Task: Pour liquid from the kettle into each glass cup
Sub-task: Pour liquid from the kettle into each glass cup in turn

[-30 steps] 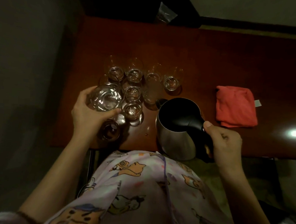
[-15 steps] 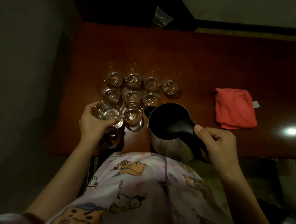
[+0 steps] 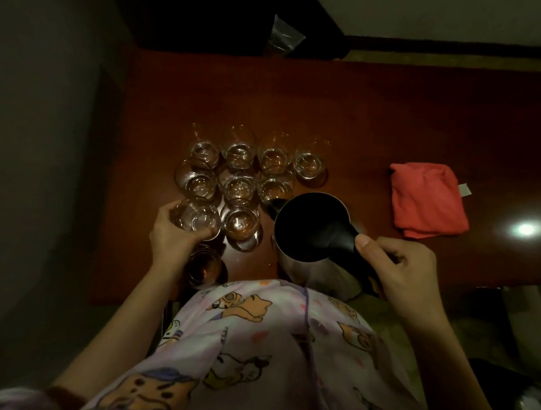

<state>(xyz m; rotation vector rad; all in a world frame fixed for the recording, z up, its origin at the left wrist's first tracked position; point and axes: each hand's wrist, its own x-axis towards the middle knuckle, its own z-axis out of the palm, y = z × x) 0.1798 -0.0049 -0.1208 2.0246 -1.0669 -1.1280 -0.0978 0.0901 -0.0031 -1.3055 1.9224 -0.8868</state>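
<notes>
Now the held glass is back in the cluster, kettle waiting

Closest to the person, a lone glass [image 3: 204, 266] with an amber tint stands just below the left hand [image 3: 176, 240], near the edge of the surface [image 3: 393, 117]. The left hand's fingers [image 3: 163, 213] curl round a glass cup [image 3: 196, 217]. A second ago that cup was raised and tipped toward the camera; it now sits low, at the near-left corner of the group, apparently set down or nearly so. To the right of those fingers, touching or almost touching the held cup, is another near-row glass [image 3: 239, 222].

The right hand [image 3: 394, 267] grips the black handle of the steel kettle [image 3: 311, 235], thumb on top. The kettle is upright, lid open, spout toward the cups; it has drifted left, closer to the glasses, over the last second. No stream shows.

Beyond the left fingers lie the remaining glasses [image 3: 238, 168], in two rows, most seeming to hold clear liquid, though levels are hard to judge in the dim light. Far right of the right hand rests a folded red cloth [image 3: 427, 200].

My reading: one cup has just been returned, so the next pour is probably into the held cup or the lone amber-tinted glass.
</notes>
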